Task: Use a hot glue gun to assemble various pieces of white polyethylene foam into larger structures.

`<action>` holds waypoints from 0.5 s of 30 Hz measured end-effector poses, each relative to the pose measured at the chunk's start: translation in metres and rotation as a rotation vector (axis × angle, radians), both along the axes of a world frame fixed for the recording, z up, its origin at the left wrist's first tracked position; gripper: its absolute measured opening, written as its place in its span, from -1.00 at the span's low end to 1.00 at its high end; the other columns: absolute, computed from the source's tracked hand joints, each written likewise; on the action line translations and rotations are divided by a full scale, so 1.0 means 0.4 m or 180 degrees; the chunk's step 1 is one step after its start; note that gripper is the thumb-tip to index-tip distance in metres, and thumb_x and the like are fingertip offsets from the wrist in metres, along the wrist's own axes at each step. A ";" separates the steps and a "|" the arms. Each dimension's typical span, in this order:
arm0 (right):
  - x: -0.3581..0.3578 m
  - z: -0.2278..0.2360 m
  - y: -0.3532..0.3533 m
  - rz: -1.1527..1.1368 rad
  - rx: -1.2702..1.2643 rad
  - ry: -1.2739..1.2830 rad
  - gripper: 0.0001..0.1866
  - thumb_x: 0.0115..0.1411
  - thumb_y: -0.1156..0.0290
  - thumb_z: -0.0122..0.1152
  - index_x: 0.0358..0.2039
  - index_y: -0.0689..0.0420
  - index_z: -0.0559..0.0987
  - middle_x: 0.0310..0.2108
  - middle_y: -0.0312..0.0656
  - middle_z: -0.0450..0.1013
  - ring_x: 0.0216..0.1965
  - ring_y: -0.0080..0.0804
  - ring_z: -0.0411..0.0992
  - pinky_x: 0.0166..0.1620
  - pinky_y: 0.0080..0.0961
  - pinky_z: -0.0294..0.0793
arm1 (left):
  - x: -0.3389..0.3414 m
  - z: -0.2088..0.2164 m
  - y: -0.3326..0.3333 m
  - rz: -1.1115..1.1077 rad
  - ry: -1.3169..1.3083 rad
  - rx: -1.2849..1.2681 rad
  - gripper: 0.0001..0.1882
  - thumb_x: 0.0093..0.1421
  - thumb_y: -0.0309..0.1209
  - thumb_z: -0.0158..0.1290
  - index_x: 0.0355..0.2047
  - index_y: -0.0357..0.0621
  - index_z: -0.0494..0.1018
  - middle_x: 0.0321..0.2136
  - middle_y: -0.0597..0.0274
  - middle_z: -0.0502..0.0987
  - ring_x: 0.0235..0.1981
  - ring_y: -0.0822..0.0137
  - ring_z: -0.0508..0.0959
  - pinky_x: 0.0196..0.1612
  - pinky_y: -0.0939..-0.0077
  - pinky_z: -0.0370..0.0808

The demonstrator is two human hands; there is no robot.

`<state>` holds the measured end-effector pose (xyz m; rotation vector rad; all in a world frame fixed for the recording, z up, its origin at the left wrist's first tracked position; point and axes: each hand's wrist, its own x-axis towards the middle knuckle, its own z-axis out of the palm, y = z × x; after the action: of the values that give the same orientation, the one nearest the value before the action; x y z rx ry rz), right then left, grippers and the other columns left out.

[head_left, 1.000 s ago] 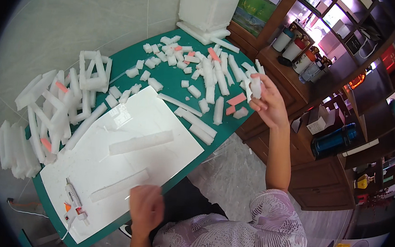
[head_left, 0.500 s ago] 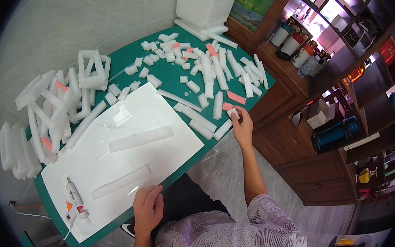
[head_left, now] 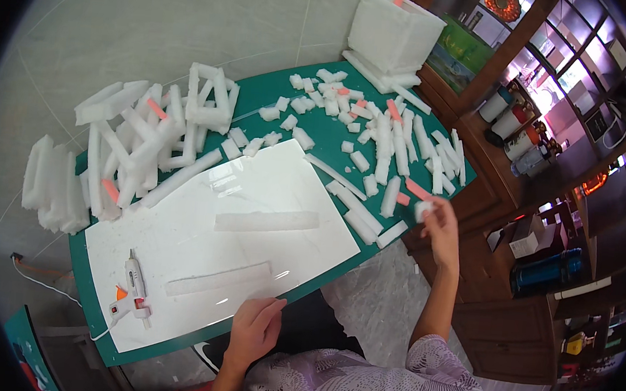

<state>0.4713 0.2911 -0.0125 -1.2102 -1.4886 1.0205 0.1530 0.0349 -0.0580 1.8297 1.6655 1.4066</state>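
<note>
Over the right edge of the green-topped table (head_left: 263,81), my right hand (head_left: 442,231) pinches a small white foam block (head_left: 422,211), slightly blurred. Close to it lie a pink strip (head_left: 418,189), a short pink piece (head_left: 403,199) and a white stick (head_left: 392,234). My left hand (head_left: 255,329) hovers by the near edge of the white board (head_left: 300,268), its fingers loosely bent and nothing seen in them. Two flat white foam strips, the upper strip (head_left: 267,221) and the lower strip (head_left: 218,279), lie on the board.
A glue gun (head_left: 133,288) with a cord rests at the board's left. Foam frames (head_left: 134,134) are heaped at the far left. Loose foam cubes and sticks (head_left: 383,146) cover the table's far right. A white foam box (head_left: 393,36) stands at the back, beside wooden cabinets (head_left: 502,313).
The white block has come up off the tabletop in my right hand, away from the short pink piece. The whole view has shifted, while my left hand stays by the board's near edge.
</note>
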 end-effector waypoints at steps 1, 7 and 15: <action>-0.011 -0.004 -0.009 0.0480 -0.0410 -0.0228 -0.73 0.32 0.51 0.12 0.02 0.15 0.46 -0.16 -0.33 0.46 -0.30 -0.64 0.36 -0.37 -0.68 0.40 | 0.002 -0.002 -0.001 0.0041 0.0004 0.0004 -0.63 -0.01 -0.69 0.13 -0.14 -0.23 0.54 -0.30 0.07 0.57 -0.31 0.05 0.57 -0.24 0.25 0.50; -0.033 -0.068 -0.037 0.0960 -0.0697 -0.0234 -0.75 0.33 0.53 0.09 0.01 0.14 0.46 -0.19 -0.33 0.43 -0.22 -0.61 0.39 -0.15 -0.60 0.44 | 0.007 -0.009 0.000 0.0042 0.0088 0.0162 -0.68 0.06 -0.67 0.14 -0.14 -0.21 0.55 -0.27 0.05 0.57 -0.36 0.10 0.57 -0.35 0.33 0.52; -0.021 -0.100 0.009 0.1022 -0.0313 -0.0384 -0.74 0.33 0.53 0.10 0.02 0.21 0.45 -0.14 -0.22 0.49 -0.16 -0.56 0.44 -0.16 -0.55 0.53 | -0.009 0.003 -0.023 -0.0258 -0.0241 0.0011 -0.70 0.11 -0.65 0.13 -0.13 -0.19 0.56 -0.24 0.09 0.57 -0.39 0.19 0.57 -0.38 0.43 0.51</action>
<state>0.4627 0.2947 -0.0525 -1.1396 -1.7850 1.2636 0.1494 0.0259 -0.0568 1.8012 1.5360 1.4272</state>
